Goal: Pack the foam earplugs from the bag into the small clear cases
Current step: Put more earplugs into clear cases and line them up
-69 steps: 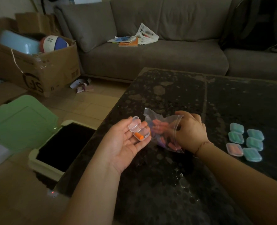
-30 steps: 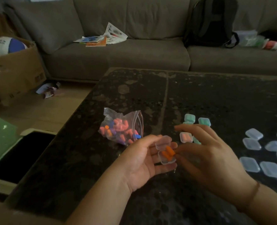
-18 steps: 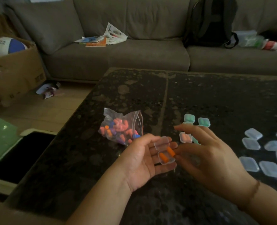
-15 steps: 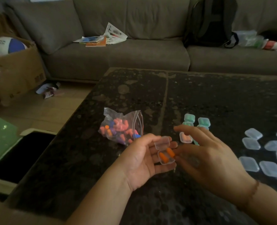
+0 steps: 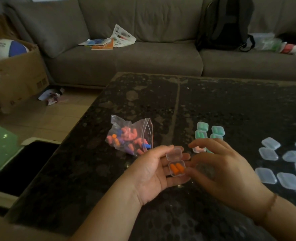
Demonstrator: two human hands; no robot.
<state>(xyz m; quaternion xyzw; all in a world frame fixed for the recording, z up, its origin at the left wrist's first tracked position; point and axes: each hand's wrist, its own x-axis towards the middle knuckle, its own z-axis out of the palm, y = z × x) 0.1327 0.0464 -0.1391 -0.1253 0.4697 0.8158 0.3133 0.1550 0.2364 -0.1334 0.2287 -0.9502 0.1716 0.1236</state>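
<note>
Left hand (image 5: pixel 152 173) lay palm up over the near part of the dark stone table (image 5: pixel 230 105), fingers curled under a small clear case (image 5: pixel 175 163) and holding it. Case was open — lid flipped up toward the fingertips, base nearer the palm. Two orange earplugs (image 5: pixel 176 168) lay side by side in the base.

Right hand (image 5: pixel 225 173) hovered just right of the case, back up, fingers loosely bent and spread, holding nothing. Its lower fingertips sat close against the case's right edge; contact could not be made out. A thin band ringed that wrist.

Just beyond the left hand's fingertips lay the zip bag (image 5: pixel 130 136), mouth gaping toward the right, with pink, orange and blue earplugs inside.

Beyond the right hand's fingers — a tight cluster of filled cases (image 5: pixel 210 130), mostly green contents, one pinkish one partly hidden behind the index finger. Farther right of that hand, a loose scatter of empty cases (image 5: pixel 279 164), all closed and lying flat on the table.

Beyond the table, a grey sofa (image 5: pixel 143 56) with papers (image 5: pixel 109 40) on the seat and a dark backpack (image 5: pixel 225 23) against its back. Far left of the left hand, a cardboard box (image 5: pixel 17 77) with a ball (image 5: pixel 6 49) in it.
</note>
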